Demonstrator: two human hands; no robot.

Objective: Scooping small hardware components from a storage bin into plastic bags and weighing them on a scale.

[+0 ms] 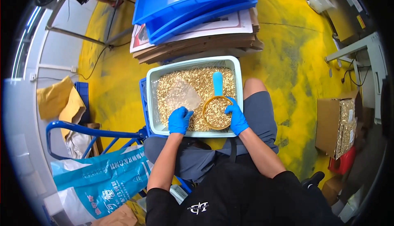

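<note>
A pale green plastic basket [236, 68] sits before my legs, filled with small gold-coloured pieces [184, 74]. My left hand [179, 120], in a blue glove, is closed on the near edge of a clear plastic bag [183, 93] spread over the pieces. My gloved right hand [237, 117] grips the right side of a round, yellow-rimmed cup [205, 119] holding more gold pieces. A light blue handle [217, 83] points away from the cup's far rim; whether the two are joined, I cannot tell.
Beyond the basket, blue trays [143, 10] top a stack of flattened cardboard [197, 47]. A blue tubular frame [94, 129] and a teal printed sack [102, 181] lie to the left. On the right stands a carton [328, 123] with bags of gold pieces [346, 123].
</note>
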